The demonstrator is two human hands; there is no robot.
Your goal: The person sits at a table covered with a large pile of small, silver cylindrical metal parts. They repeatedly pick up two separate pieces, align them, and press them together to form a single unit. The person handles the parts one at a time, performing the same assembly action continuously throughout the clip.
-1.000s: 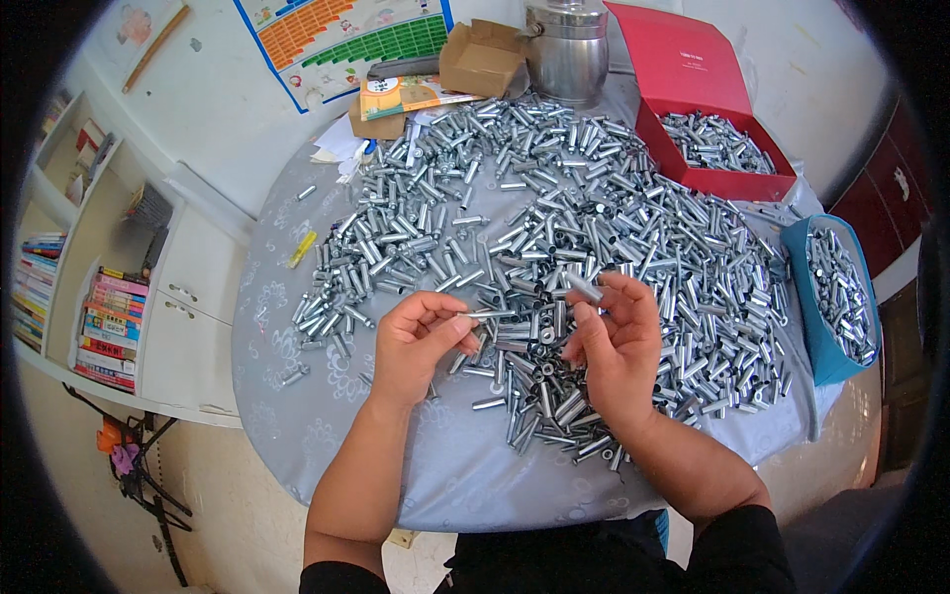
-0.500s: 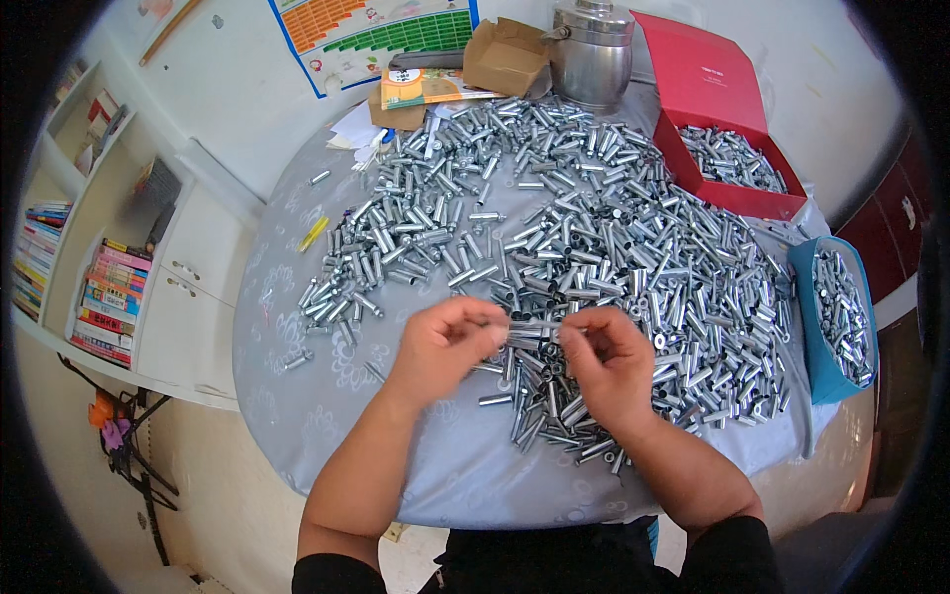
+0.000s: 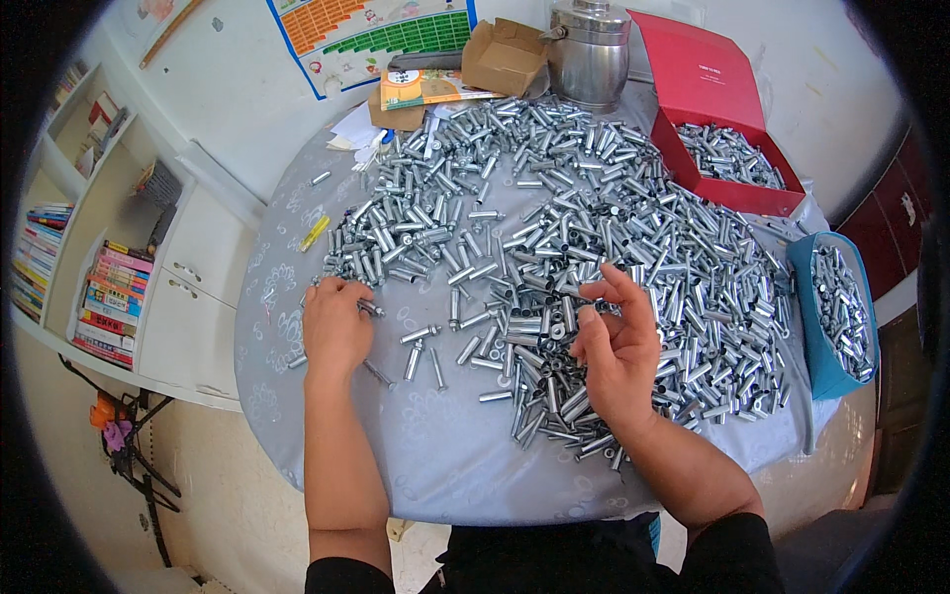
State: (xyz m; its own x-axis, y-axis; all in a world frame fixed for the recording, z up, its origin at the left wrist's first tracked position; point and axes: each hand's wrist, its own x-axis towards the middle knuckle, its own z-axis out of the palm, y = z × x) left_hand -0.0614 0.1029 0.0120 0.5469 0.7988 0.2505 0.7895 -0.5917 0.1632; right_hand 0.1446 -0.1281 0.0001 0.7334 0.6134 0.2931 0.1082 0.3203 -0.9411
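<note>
Over the near edge of the left-hand heap of metal expansion bolts (image 3: 406,223), my left hand (image 3: 336,325) reaches palm down. Its fingers bend down among the bolts and their tips are hidden, so I cannot see whether they grip one. A bolt (image 3: 372,309) pokes out beside that hand. Above the larger heap of loose metal sleeves and bolts (image 3: 693,307), my right hand (image 3: 621,351) is raised with its fingers apart and nothing visible in it. Between the hands lie a few separate bolts (image 3: 422,335) on the grey cloth.
A red box (image 3: 727,198) with its lid up and a blue bin (image 3: 813,327) hold more metal pieces on the right. A steel pot (image 3: 591,59), a cardboard box (image 3: 503,56) and a booklet (image 3: 435,87) stand at the back. A yellow object (image 3: 314,234) lies left.
My hands were together at the middle, holding shiny metal pieces. The left hand has moved left to the bolt heap; the right has stayed near its place and opened its fingers.
</note>
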